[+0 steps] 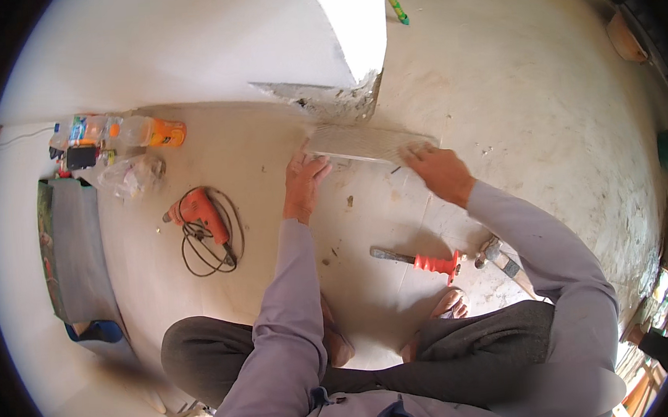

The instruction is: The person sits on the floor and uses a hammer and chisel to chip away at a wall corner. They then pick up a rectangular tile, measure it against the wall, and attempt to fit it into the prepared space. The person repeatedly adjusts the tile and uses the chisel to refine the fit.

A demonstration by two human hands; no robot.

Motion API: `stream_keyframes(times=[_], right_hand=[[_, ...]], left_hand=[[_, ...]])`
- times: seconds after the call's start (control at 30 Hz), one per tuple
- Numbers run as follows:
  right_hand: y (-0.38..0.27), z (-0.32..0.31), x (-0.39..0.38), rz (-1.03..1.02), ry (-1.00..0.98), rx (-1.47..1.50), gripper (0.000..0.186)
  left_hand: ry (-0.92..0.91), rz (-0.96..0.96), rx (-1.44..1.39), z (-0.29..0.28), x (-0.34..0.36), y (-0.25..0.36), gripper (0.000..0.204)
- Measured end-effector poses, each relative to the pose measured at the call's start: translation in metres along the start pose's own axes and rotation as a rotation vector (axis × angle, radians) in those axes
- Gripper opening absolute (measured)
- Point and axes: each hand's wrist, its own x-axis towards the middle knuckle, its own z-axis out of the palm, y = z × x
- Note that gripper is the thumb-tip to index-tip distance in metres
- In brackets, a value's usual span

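A long, narrow grey strip with a finely ridged face (368,142), like a cut piece of tile, is gripped between my two hands just above or on the floor. My left hand (302,184) closes on its left end, with the thumb along the near edge. At the other end, the fingers of my right hand (437,170) bend over the strip. The strip lies close to the broken lower corner of a white wall (343,101), where rough mortar shows. Nearer my feet rest a chisel with a red guarded handle (435,265) and a hammer (499,259).
A red corded drill (203,215) lies to the left, its black cable looped around it. Beyond it are an orange-labelled bottle (167,132) and a clear plastic bag (137,175). A grey curved sheet (83,250) stands far left. A green stick (396,4) lies at the back.
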Motion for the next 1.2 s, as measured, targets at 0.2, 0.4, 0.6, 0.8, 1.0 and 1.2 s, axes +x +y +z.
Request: stream_keyframes(times=[0.2,0.4,0.6,0.8,1.0,1.2], right_hand=[[0.03,0.011,-0.075,0.079,-0.066,-0.156,0.071],[0.04,0.029,-0.131,0.094,-0.008,-0.227,0.075],[0.028,0.008,-0.109,0.209,-0.062,-0.141,0.071],[0.01,-0.007,-0.161,0.448,0.263,0.205,0.056],[-0.041,-0.026,-0.261,0.904,0.144,0.387,0.041],[-0.07,0.006,-0.29,0.811,0.147,0.249,0.033]], left_hand=[[0.124,0.294,0.892,0.004,-0.048,-0.007,0.028],[-0.851,0.541,1.223,0.063,-0.116,-0.054,0.036],[-0.924,0.808,1.364,0.065,-0.133,-0.103,0.054],[-0.973,0.507,1.465,0.067,-0.138,-0.11,0.032],[-1.129,0.084,1.11,0.087,-0.129,0.051,0.034],[-0.897,0.099,0.629,0.084,-0.154,0.218,0.045]])
